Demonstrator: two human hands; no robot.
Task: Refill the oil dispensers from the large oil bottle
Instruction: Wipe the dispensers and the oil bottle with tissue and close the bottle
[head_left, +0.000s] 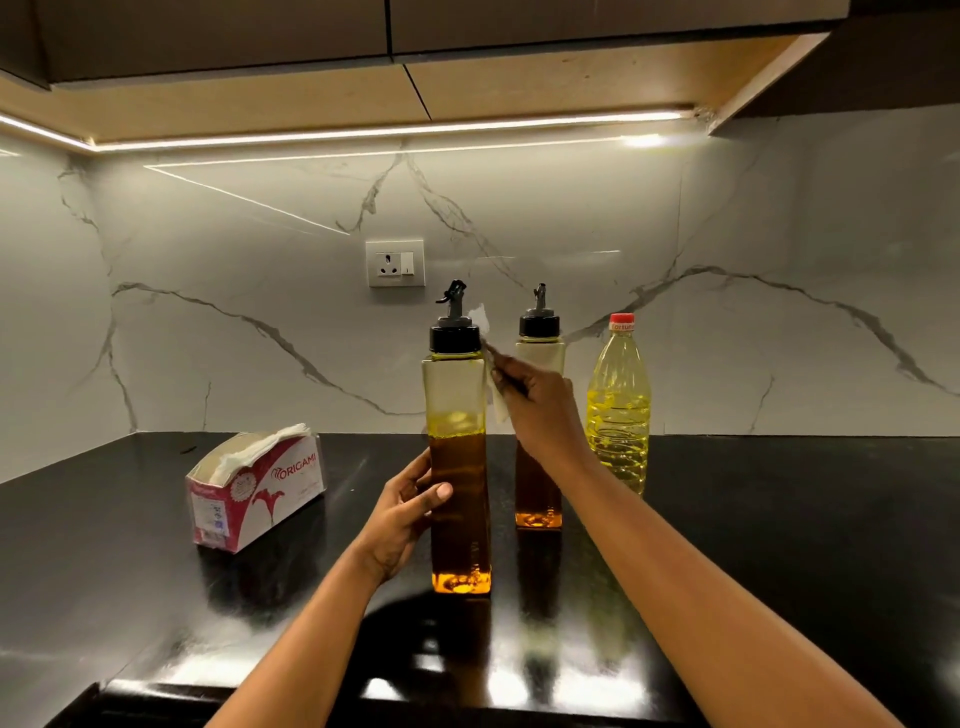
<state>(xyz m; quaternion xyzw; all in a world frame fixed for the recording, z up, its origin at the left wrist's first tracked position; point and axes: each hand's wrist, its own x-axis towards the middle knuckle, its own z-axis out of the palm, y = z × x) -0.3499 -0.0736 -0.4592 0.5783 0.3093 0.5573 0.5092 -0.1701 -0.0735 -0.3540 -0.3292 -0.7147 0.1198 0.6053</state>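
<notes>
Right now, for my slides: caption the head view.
Left hand grips near dispenser; right hand holds tissue against its cap.

Wall: I see a white marble-look slab wall (249, 234) with grey veins; it turns a corner at the left.
Socket: a white rectangular socket plate (395, 263) sits on that wall, near the middle.
Counter: the glossy black stone counter (779, 545) throws back bright glare near its front edge.
Cabinets: dark flat-fronted upper cabinets (208, 36) with a tan wooden underside (260, 101).
Light: a warm LED strip light (389, 132) glows beneath them.
</notes>
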